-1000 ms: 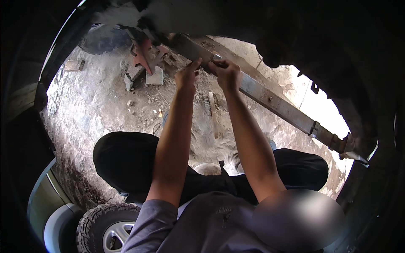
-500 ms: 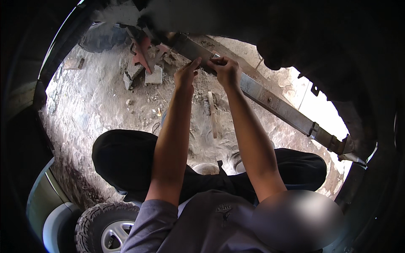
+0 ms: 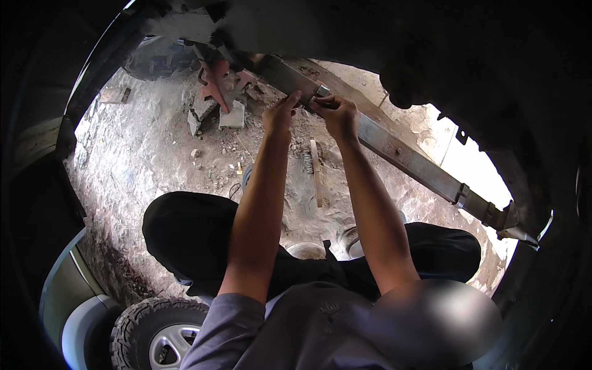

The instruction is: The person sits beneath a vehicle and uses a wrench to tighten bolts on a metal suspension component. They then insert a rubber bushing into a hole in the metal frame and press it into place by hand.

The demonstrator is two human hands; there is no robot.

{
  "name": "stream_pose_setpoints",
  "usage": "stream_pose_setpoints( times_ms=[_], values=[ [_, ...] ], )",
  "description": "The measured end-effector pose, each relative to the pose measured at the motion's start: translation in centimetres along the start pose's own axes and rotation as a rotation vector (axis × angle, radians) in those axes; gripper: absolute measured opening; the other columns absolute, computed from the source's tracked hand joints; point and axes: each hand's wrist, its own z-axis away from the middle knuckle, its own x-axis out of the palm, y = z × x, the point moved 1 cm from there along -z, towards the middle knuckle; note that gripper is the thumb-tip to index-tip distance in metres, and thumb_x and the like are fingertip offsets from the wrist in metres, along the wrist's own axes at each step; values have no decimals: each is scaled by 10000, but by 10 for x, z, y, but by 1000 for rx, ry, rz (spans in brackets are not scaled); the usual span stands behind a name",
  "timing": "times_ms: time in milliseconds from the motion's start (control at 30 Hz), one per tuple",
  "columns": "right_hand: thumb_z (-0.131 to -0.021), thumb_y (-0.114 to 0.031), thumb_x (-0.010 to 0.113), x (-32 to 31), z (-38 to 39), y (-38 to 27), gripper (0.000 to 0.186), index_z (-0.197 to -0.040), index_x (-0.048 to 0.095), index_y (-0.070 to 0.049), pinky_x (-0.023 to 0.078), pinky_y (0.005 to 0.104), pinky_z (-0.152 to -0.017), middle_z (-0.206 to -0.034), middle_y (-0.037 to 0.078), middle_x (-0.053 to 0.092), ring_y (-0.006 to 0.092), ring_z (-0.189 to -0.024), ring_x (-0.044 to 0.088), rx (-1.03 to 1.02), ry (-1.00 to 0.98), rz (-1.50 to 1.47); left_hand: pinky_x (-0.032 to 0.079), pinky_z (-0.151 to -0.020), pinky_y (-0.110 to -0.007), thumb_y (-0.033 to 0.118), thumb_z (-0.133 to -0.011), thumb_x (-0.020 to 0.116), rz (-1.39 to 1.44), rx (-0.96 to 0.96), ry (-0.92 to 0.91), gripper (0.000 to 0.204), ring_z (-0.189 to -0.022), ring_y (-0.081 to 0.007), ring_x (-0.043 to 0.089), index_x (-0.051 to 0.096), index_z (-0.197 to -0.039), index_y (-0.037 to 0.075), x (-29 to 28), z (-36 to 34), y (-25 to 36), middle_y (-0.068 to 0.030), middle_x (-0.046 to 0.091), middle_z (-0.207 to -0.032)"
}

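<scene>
A long leaf spring (image 3: 398,150), a stack of flat metal bars with a clamp (image 3: 461,194) toward its right end, slants from upper left down to the right. My left hand (image 3: 280,118) is closed at its lower edge, the fingertips against the metal. Just right of it, my right hand (image 3: 341,117) has its fingers pinched together by the same edge. What lies between them is hidden. A small shiny metal clip (image 3: 322,91) shows above the right fingertips.
Dark vehicle underbody surrounds the opening. A red metal stand (image 3: 216,86) and a broken block (image 3: 232,115) are at the upper left. A wooden-handled wire brush (image 3: 316,172) lies on the dirt floor between my forearms. A tyre (image 3: 139,330) stands at the lower left.
The whole view has shifted slightly, so things appear a little lower and to the right. My hands stay at the same part of the leaf spring; the clip shows more clearly.
</scene>
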Motion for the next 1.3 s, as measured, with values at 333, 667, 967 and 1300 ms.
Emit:
stream_pose_setpoints(
  times_ms=[333,667,967,1300],
  values=[
    [-779,-295,915,0,0,5,289,-959,821,-90,540,280,-753,-909,47,802,117,-814,722,50,3,55,493,-806,-297,274,-828,889,-74,-25,10,367,-942,-123,656,798,-1098,44,-2,2,1,-32,767,-1086],
    [-797,-251,909,22,-2,10,253,-952,808,-79,473,237,-576,-838,19,787,51,-651,636,75,86,-29,444,-970,-422,381,-840,875,-8,10,-49,440,-998,-127,615,769,-1170,109,-15,-10,-10,7,725,-1158],
    [-725,-262,920,26,7,11,283,-837,757,-59,541,355,-709,-793,90,765,228,-721,732,61,241,-59,494,-800,-292,274,-845,878,26,24,1,364,-944,-108,666,792,-1111,41,-6,-1,-6,-14,766,-1084],
    [-815,-268,884,12,7,12,221,-938,813,-98,543,281,-712,-873,44,801,105,-752,722,75,174,96,493,-851,-310,276,-864,870,-22,-26,26,377,-1040,-120,667,775,-1145,45,-4,3,-4,-24,753,-1170]
  ],
)
